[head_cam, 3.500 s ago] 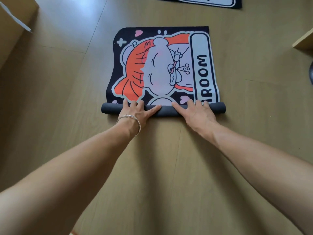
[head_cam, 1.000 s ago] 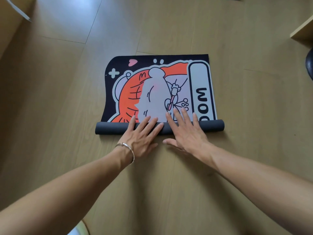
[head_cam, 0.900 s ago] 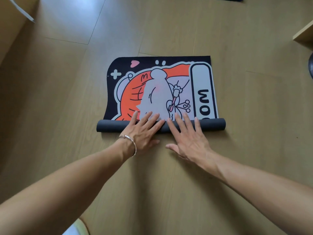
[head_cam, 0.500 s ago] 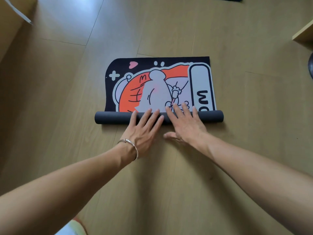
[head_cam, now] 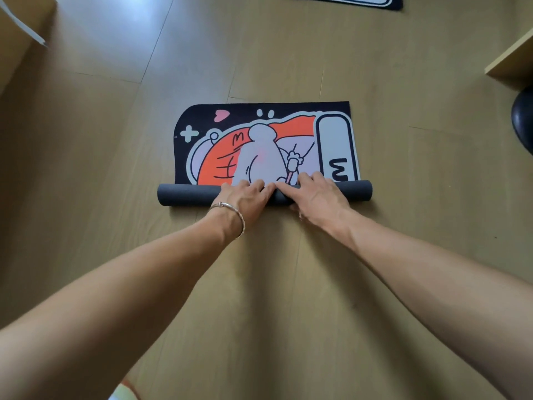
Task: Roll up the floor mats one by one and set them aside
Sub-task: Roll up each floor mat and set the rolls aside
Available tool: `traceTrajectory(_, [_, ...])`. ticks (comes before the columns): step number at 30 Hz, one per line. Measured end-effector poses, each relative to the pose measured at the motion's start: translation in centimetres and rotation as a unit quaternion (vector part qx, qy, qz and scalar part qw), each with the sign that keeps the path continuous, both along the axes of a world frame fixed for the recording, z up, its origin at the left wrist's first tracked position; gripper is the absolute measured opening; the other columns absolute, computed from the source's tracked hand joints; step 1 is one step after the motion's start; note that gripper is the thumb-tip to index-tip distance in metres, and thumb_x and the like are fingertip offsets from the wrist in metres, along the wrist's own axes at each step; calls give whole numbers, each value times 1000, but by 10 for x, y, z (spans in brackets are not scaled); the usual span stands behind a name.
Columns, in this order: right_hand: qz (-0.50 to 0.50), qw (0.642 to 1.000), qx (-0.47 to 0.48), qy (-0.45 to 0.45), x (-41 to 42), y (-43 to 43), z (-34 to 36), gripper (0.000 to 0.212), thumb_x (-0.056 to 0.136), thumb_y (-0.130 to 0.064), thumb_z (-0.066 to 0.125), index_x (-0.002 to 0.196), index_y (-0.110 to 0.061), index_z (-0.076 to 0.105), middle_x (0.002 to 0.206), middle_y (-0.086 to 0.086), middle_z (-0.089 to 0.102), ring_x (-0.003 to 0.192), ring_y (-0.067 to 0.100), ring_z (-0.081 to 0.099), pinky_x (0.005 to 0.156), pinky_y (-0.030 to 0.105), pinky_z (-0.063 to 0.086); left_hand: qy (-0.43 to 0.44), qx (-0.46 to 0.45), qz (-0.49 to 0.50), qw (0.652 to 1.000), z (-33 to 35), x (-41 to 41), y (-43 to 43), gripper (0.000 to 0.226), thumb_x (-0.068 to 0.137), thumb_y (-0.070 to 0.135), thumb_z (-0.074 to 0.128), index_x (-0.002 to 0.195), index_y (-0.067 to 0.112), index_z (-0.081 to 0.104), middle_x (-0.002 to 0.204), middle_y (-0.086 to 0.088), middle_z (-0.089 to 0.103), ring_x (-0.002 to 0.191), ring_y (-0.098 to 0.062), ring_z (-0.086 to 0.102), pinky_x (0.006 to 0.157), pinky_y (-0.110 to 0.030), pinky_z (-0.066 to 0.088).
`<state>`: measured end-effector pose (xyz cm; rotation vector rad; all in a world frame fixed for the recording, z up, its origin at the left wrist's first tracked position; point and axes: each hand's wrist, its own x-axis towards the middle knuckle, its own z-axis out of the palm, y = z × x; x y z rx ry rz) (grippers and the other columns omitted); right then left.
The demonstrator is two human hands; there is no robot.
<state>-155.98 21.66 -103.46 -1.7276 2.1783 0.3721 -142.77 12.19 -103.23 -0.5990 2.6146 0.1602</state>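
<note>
**One black cartoon floor mat (head_cam: 259, 151), half rolled up**

We see our left hand (head_cam: 245, 197) and our right hand (head_cam: 320, 197) side by side on the dark grey roll (head_cam: 187, 194) at the near end of the mat. The fingers of both hands curl over the top of the roll and hold it. The two hands almost touch in the middle of the roll. A thin silver bracelet (head_cam: 230, 210) sits on our left wrist.

The mat lies on the light wooden floor (head_cam: 259, 313), about in the middle of it. Its flat part shows an orange and white cartoon picture, a pink heart and a white box with a black letter. Both ends of the roll stick out past our hands.

At the far edge of the floor we see a bit of a second black and white mat (head_cam: 360, 0). A brown cardboard box (head_cam: 17, 33) is in the far left corner. A pale wooden board (head_cam: 513, 59) and a round black thing (head_cam: 523, 122) are at the right edge. We cannot tell what the black thing is.
</note>
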Motion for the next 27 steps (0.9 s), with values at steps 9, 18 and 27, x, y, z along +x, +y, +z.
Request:
traceTrajectory(9, [51, 997, 0, -51, 36, 63, 7, 50, 100, -34, 38, 145, -32, 16, 123, 12, 44, 105, 30, 43, 85, 42, 35, 75, 8, -127, 989, -5, 56, 44, 47, 85, 8, 22, 126, 7, 45, 99, -10, 53, 77, -30, 57, 54, -33, 42])
traceTrajectory(18, [66, 997, 31, -40, 71, 109, 3, 60, 94, -40, 49, 147, -24, 25, 118, 12, 51, 99, 31, 50, 79, 41, 40, 109, -51, -110, 987, -24, 100, 100, 53, 77, 7, 25, 128, -1, 39, 106, -15, 62, 87, -31, 60, 62, -48, 51])
traceTrajectory(27, [-25, 997, -36, -64, 111, 117, -5, 90, 40, -32, 85, 121, 0, 63, 125, 19, 62, 114, 36, 60, 90, 54, 47, -42, 9, -19, 999, -19, 88, 107, 58, 89, 16, 5, 131, 9, -34, 144, -8, -37, 139, -27, -25, 109, -58, -9])
